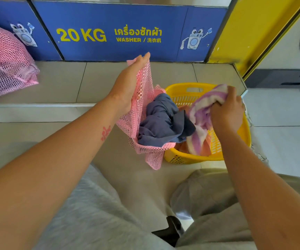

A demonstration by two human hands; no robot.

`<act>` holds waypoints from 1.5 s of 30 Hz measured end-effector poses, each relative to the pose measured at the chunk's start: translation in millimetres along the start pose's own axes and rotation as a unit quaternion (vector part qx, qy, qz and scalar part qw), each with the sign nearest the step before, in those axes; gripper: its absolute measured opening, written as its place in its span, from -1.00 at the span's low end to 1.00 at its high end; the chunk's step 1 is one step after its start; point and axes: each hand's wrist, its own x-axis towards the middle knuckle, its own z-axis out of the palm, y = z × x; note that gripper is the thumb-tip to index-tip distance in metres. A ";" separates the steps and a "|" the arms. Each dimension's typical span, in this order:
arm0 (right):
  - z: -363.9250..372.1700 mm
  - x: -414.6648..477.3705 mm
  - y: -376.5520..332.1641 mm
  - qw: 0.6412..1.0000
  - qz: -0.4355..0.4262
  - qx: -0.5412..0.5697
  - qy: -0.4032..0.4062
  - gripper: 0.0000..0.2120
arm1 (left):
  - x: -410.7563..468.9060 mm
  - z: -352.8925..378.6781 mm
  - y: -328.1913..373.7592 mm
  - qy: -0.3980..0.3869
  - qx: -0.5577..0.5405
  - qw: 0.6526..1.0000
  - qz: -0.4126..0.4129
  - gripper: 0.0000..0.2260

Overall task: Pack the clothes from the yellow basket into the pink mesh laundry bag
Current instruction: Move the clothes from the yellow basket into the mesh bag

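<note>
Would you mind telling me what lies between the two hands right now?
In the head view, a dark blue garment bunched in the pink mesh bag's open mouth lies between the left hand and right hand.
</note>
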 end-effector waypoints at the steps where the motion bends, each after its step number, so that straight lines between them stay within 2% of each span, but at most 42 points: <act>1: -7.0 0.4 -9.1 1.000 -0.009 0.013 0.024 -0.48 | -3.0 -2.7 1.1 0.000 0.001 1.000 -0.002 -0.35; 4: -26.5 -2.2 -37.1 0.993 -0.050 0.060 0.087 -0.44 | -11.8 -12.2 5.7 0.007 -0.003 1.000 -0.008 -0.23; 9: -56.8 -10.4 -86.9 0.966 -0.115 0.131 0.193 -0.35 | -11.2 -33.2 5.0 0.042 -0.046 0.998 -0.013 -0.28; 14: -62.8 -33.0 -137.9 0.948 -0.204 0.185 0.160 -0.38 | -12.8 -46.8 6.7 0.051 -0.068 0.996 -0.005 -0.29; 16: -48.2 -50.3 -154.6 0.952 -0.227 0.184 0.089 -0.42 | -12.8 -49.7 8.7 0.051 -0.086 0.995 0.001 -0.29; 17: -36.8 -58.0 -160.0 0.957 -0.229 0.177 0.024 -0.45 | -12.9 -50.5 10.0 0.047 -0.102 0.994 0.001 -0.32; 19: -17.9 -72.5 -167.5 0.951 -0.221 0.133 -0.170 -0.45 | -14.2 -51.3 14.1 0.038 -0.136 0.990 0.006 -0.44; 20: -9.0 -76.7 -168.2 0.932 -0.231 0.057 -0.273 -0.43 | -15.0 -51.8 15.4 0.040 -0.140 0.989 0.013 -0.50; 21: -1.6 -79.2 -165.3 0.899 -0.265 -0.035 -0.347 -0.50 | -15.0 -52.9 15.4 0.046 -0.131 0.990 0.021 -0.53; 22: 4.8 -80.1 -160.4 0.867 -0.280 -0.099 -0.400 -0.65 | -13.4 -55.2 14.6 0.053 -0.115 0.992 0.030 -0.54; 23: 9.2 -80.5 -155.0 0.852 -0.270 -0.114 -0.434 -0.75 | -11.7 -57.3 13.9 0.057 -0.100 0.993 0.038 -0.56; 24: 12.3 -79.7 -150.8 0.856 -0.244 -0.067 -0.450 -0.84 | -9.8 -61.1 14.1 0.057 -0.095 0.993 0.043 -0.58; 25: 14.8 -75.8 -143.7 0.869 -0.207 0.004 -0.450 -0.91 | -8.5 -64.1 14.5 0.054 -0.094 0.993 0.048 -0.59; 26: 18.1 -69.4 -133.9 0.893 -0.198 0.054 -0.401 -0.77 | -8.3 -65.0 15.3 0.051 -0.094 0.993 0.051 -0.59; 27: 24.0 -59.9 -123.5 0.911 -0.214 0.059 -0.348 -0.61 | -8.6 -66.0 16.3 0.053 -0.092 0.993 0.053 -0.58; 28: 27.9 -52.7 -112.3 0.921 -0.226 0.019 -0.317 -0.44 | -8.5 -67.1 16.8 0.057 -0.092 0.993 0.052 -0.56; 29: 30.8 -46.4 -100.3 0.922 -0.218 -0.027 -0.319 -0.25 | -9.0 -67.0 17.4 0.062 -0.096 0.992 0.051 -0.56; 31: 35.9 -38.1 -75.3 0.904 -0.170 -0.106 -0.376 0.09 | -10.0 -67.0 17.0 0.066 -0.104 0.991 0.055 -0.63; 33: 43.4 -36.5 -54.6 0.884 -0.143 -0.149 -0.419 0.18 | -11.7 -65.7 17.5 0.063 -0.094 0.992 0.053 -0.69; 34: 45.3 -36.7 -47.6 0.881 -0.134 -0.130 -0.434 0.13 | -12.4 -64.6 17.7 0.058 -0.086 0.993 0.052 -0.62; 36: 45.9 -34.6 -40.9 0.890 -0.121 -0.037 -0.439 -0.12 | -14.1 -62.3 18.1 0.058 -0.081 0.994 0.042 -0.44; 38: 39.2 -30.1 -42.2 0.909 -0.126 0.019 -0.397 -0.44 | -15.2 -61.2 18.2 0.058 -0.077 0.994 0.043 -0.57; 39: 33.7 -26.7 -45.9 0.915 -0.134 0.032 -0.379 -0.53 | -15.6 -61.0 17.2 0.056 -0.069 0.995 0.040 -0.67; 42: 10.7 -14.9 -69.4 0.923 -0.174 0.043 -0.341 -0.61 | -15.4 -61.7 11.0 0.050 -0.045 0.997 0.042 -0.62; 45: -9.9 -11.1 -104.8 0.934 -0.182 0.097 -0.293 -0.58 | -16.5 -58.6 12.2 0.049 -0.051 0.997 0.037 -0.61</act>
